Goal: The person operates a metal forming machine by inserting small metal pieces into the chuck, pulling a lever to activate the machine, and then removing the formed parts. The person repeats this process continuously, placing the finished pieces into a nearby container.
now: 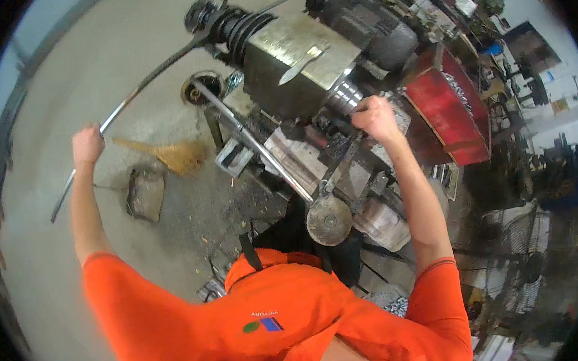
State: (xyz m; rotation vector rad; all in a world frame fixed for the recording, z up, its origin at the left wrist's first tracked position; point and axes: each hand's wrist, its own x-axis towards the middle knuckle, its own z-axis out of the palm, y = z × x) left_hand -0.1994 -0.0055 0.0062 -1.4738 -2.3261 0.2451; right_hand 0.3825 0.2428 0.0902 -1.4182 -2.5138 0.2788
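The left hand is gripping a long metal bar at the left, fingers wrapping it; the bar is reaching far toward the machine's ribbed black pulley — probably feeling stiff, heavy, perhaps slick, favouring a hold near its free end. The right hand is curling beside the steel spindle — whether pinching anything, I cannot tell.

Left hand wrapped round a long, thin grey metal bar that slants up towards a black ribbed pulley, and across the machine the right hand is in close at the shiny, ringed metal cylinder on the boxy, dull-metal housing!
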